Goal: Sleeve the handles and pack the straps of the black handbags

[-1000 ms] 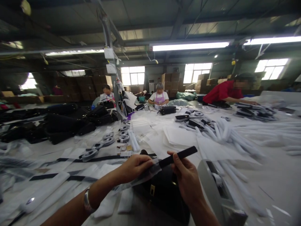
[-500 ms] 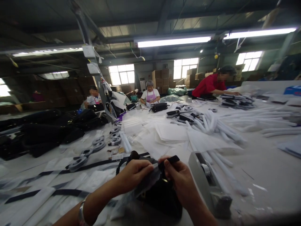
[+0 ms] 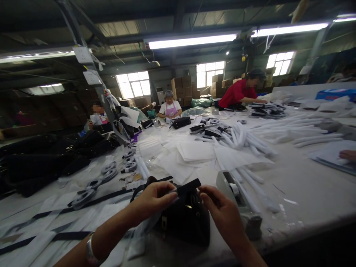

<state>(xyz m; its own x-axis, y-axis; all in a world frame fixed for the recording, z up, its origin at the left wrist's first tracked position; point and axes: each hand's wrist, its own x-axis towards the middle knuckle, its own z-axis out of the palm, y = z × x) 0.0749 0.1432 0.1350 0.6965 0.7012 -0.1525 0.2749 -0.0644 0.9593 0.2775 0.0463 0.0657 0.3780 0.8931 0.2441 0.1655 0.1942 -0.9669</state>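
A black handbag [image 3: 186,226] with gold-coloured fittings stands on the table in front of me. Above it, my left hand [image 3: 155,198] pinches a black strap [image 3: 189,187] together with some thin clear plastic. The strap's free end points up and to the right. My right hand [image 3: 219,205] is just beside that end, its fingers bent and the thumb and forefinger slightly apart; I see nothing between them. Right behind this hand stands a grey tape dispenser [image 3: 251,224], partly hidden by it.
White sheets [image 3: 194,151] and white padded tubes [image 3: 240,135] cover the table's middle. Black straps [image 3: 72,236] and grey-wrapped coils [image 3: 83,198] lie left, near a heap of black bags [image 3: 36,163]. Co-workers sit or stand across the table; another person's hand [image 3: 347,155] shows at right.
My right hand has let go of the black strap and moved a little right. The strap now extends from my left hand across the bag's top. Another person's hand has appeared at right.
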